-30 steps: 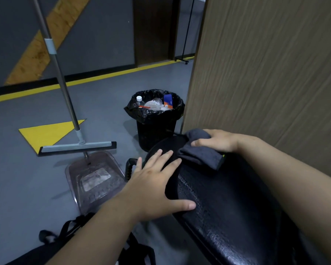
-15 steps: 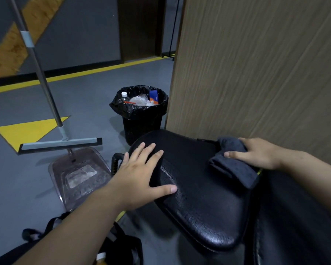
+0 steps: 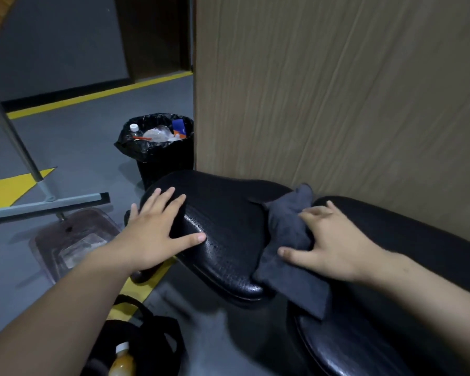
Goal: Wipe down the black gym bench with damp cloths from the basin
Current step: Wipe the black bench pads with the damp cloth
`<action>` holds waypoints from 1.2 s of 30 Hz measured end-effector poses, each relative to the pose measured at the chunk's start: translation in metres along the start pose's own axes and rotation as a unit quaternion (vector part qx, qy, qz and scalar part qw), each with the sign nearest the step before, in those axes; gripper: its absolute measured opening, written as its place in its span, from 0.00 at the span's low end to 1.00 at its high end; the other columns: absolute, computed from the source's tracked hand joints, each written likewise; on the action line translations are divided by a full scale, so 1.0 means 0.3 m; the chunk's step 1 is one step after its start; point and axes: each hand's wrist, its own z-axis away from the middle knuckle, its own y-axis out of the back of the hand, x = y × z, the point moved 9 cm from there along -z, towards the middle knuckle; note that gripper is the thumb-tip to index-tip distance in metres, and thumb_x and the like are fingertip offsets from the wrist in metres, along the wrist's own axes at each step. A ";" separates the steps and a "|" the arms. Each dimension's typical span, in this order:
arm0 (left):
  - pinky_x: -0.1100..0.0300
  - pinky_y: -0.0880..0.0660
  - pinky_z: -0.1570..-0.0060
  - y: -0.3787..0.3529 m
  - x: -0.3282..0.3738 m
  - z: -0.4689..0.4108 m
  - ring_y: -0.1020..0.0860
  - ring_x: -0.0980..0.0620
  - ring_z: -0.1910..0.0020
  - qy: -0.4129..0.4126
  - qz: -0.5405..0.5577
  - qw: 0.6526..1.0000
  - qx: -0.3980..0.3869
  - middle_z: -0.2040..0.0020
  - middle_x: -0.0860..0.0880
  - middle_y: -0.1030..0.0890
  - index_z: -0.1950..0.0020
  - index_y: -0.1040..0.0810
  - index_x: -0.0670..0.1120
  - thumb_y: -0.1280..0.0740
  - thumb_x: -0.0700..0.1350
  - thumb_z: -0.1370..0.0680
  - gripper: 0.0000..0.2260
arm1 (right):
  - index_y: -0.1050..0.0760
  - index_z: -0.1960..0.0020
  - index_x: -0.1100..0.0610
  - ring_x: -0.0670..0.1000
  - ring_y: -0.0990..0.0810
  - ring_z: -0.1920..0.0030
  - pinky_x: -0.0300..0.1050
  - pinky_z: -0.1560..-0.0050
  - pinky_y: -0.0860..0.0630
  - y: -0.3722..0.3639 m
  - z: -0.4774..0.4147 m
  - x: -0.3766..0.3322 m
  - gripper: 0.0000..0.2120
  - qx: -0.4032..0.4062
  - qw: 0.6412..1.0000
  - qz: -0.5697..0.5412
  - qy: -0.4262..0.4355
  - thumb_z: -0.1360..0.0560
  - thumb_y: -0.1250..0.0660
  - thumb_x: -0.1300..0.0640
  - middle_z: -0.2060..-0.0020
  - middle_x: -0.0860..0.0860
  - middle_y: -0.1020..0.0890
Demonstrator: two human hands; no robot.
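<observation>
While the left hand (image 3: 158, 229) lies flat with fingers spread on the rounded far end of the bench (image 3: 223, 248), the right hand (image 3: 334, 248) presses a cloth (image 3: 288, 240) down with thumb and fingers splayed, not curled round it. Dark grey, soft and rumpled, the cloth sits where the seat pad meets the back pad (image 3: 407, 240), one corner hanging over the gap. Both pads are black, padded, with a pebbled leather-like skin that shines as if wet on the near edge. The bench runs lengthwise along the wood-grain panel (image 3: 337, 104), its rounded end pointing at a bin (image 3: 160, 164) lined with a black bag. A squeegee (image 3: 46, 204) and a clear dustpan (image 3: 73, 240) stand on the grey floor to the left.
</observation>
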 end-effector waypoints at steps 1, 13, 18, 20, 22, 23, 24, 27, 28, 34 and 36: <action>0.37 0.58 0.25 0.003 0.000 0.002 0.62 0.53 0.21 0.002 -0.006 1.000 0.000 0.19 0.55 0.57 0.19 0.52 0.56 0.56 0.85 0.42 0.56 | 0.23 0.47 0.52 0.50 0.28 0.34 0.56 0.24 0.47 -0.003 0.040 -0.042 0.34 0.000 1.000 -0.002 0.015 0.35 0.42 0.24 0.47 0.48 0.19; 0.42 0.55 0.23 0.050 0.275 0.060 0.51 0.52 0.20 -0.114 -0.034 0.992 0.030 0.19 0.53 0.49 0.20 0.46 0.54 0.37 0.64 0.23 0.35 | 0.41 0.25 0.55 0.52 0.44 0.22 0.60 0.22 0.52 -0.056 0.176 -0.131 0.47 0.000 0.997 -0.064 -0.034 0.33 0.36 0.27 0.25 0.53 0.34; 0.40 0.46 0.24 0.028 0.508 0.095 0.43 0.53 0.23 -0.236 0.019 0.972 0.001 0.20 0.53 0.43 0.22 0.40 0.59 0.35 0.63 0.29 0.36 | 0.35 0.32 0.53 0.58 0.35 0.32 0.55 0.34 0.33 -0.018 0.221 -0.153 0.39 0.047 0.993 -0.018 -0.108 0.33 0.36 0.28 0.34 0.56 0.32; 0.39 0.42 0.26 0.020 0.534 0.098 0.41 0.52 0.24 -0.246 0.037 0.968 -0.003 0.21 0.52 0.41 0.27 0.33 0.61 0.36 0.62 0.30 0.31 | 0.37 0.30 0.52 0.59 0.35 0.37 0.55 0.41 0.32 -0.021 0.250 -0.171 0.38 0.054 0.987 0.018 -0.147 0.31 0.39 0.29 0.38 0.57 0.33; 0.37 0.42 0.27 0.016 0.539 0.097 0.40 0.52 0.24 -0.246 0.046 0.968 -0.002 0.22 0.52 0.39 0.31 0.28 0.61 0.36 0.62 0.32 0.28 | 0.45 0.24 0.54 0.60 0.36 0.36 0.57 0.40 0.34 -0.051 0.270 -0.192 0.45 0.036 0.984 0.022 -0.172 0.31 0.42 0.28 0.36 0.58 0.34; 0.36 0.44 0.27 0.013 0.542 0.094 0.40 0.53 0.24 -0.246 0.043 0.968 -0.002 0.22 0.53 0.39 0.32 0.28 0.61 0.36 0.61 0.32 0.28 | 0.47 0.23 0.55 0.61 0.36 0.36 0.58 0.40 0.35 -0.065 0.273 -0.196 0.49 0.028 0.983 0.024 -0.181 0.32 0.43 0.26 0.35 0.59 0.34; 0.36 0.46 0.26 0.010 0.547 0.092 0.41 0.54 0.24 -0.247 0.038 0.968 -0.002 0.22 0.54 0.38 0.33 0.27 0.60 0.36 0.61 0.33 0.27 | 0.48 0.22 0.56 0.61 0.35 0.36 0.58 0.40 0.35 -0.074 0.273 -0.198 0.51 0.027 0.981 0.029 -0.188 0.33 0.43 0.24 0.34 0.59 0.34; 0.37 0.49 0.25 0.001 0.566 0.091 0.43 0.55 0.23 -0.251 0.016 0.968 -0.001 0.23 0.56 0.38 0.33 0.28 0.59 0.35 0.58 0.32 0.26 | 0.42 0.28 0.57 0.60 0.32 0.39 0.57 0.42 0.33 -0.071 0.262 -0.196 0.47 0.055 0.981 0.033 -0.185 0.34 0.38 0.26 0.37 0.59 0.31; 0.37 0.49 0.25 0.000 0.570 0.092 0.44 0.55 0.23 -0.254 0.010 0.967 0.001 0.23 0.56 0.38 0.33 0.28 0.59 0.35 0.57 0.31 0.26 | 0.40 0.30 0.57 0.60 0.32 0.40 0.57 0.43 0.33 -0.065 0.257 -0.193 0.43 0.061 0.982 0.024 -0.178 0.34 0.37 0.29 0.38 0.59 0.30; 0.37 0.49 0.25 0.004 0.589 0.102 0.45 0.57 0.22 -0.273 0.005 0.962 0.018 0.23 0.58 0.37 0.41 0.26 0.57 0.35 0.64 0.32 0.22 | 0.36 0.28 0.48 0.57 0.30 0.38 0.52 0.38 0.29 -0.032 0.251 -0.104 0.36 -0.006 0.983 -0.144 -0.112 0.33 0.31 0.40 0.41 0.53 0.28; 0.38 0.49 0.25 0.004 0.609 0.104 0.45 0.58 0.23 -0.280 0.007 0.960 0.021 0.24 0.58 0.36 0.47 0.26 0.56 0.34 0.69 0.33 0.23 | 0.34 0.28 0.45 0.56 0.28 0.38 0.50 0.37 0.28 -0.003 0.258 -0.065 0.36 -0.022 0.982 -0.167 -0.088 0.34 0.29 0.43 0.42 0.52 0.27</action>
